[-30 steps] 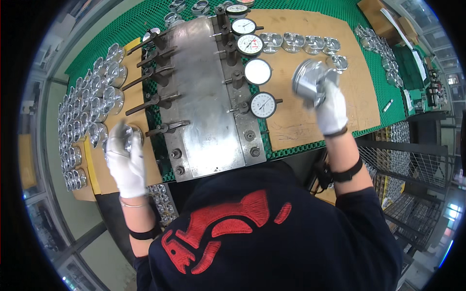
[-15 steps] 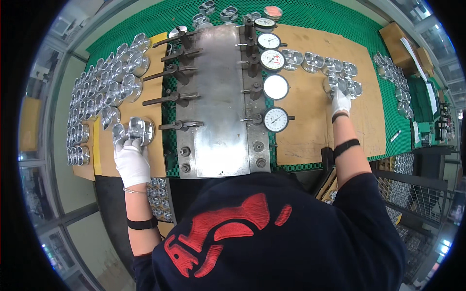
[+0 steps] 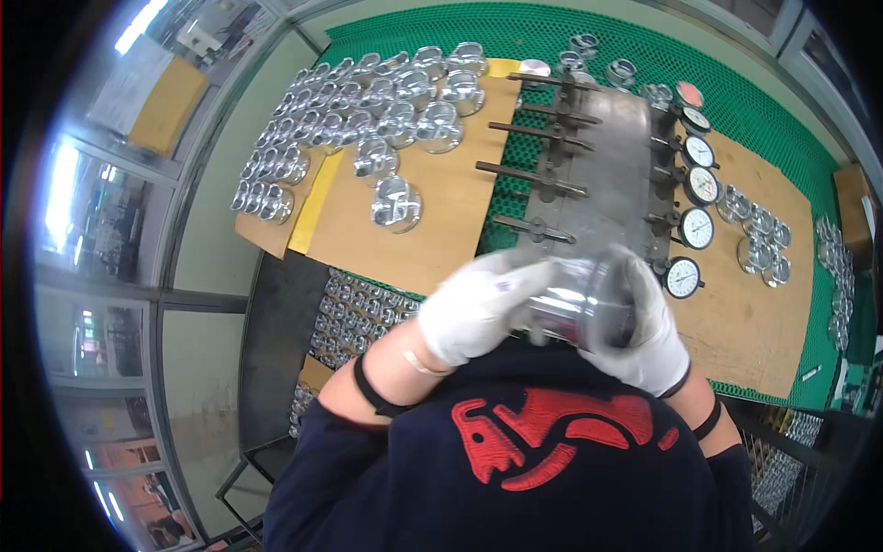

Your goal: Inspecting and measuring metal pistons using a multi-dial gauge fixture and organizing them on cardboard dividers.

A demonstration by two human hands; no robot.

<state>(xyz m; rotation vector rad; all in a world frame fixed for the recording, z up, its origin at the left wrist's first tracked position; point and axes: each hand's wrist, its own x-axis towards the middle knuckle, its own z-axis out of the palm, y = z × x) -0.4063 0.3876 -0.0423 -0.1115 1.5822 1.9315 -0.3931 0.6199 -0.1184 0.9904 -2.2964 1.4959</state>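
Observation:
In front of my chest, a shiny metal piston [image 3: 563, 300] is held between my two white-gloved hands, smeared by motion. My left hand [image 3: 483, 308] grips it from the left, its fingers laid over the side. Around the right end, by the dark round opening, my right hand [image 3: 655, 331] is closed with its fingers up along the rim. The piston is just above the near end of a steel plate fixture [image 3: 602, 156]. Dial gauges [image 3: 696, 228] line this fixture's right side, and clamp levers [image 3: 529, 177] its left.
Rows of pistons [image 3: 397, 124] stand on cardboard [image 3: 432, 216] at the left, with a lone piston [image 3: 395, 204] nearest me. A smaller piston group [image 3: 756, 253] sits on the right cardboard [image 3: 745, 336]. Green mesh matting [image 3: 515, 28] covers the bench. More pistons [image 3: 354, 317] lie below its left edge.
Both hands have come together at the middle, the right bringing a piston from the right group. My left hand has let go of the piston at the left. The view has turned leftward.

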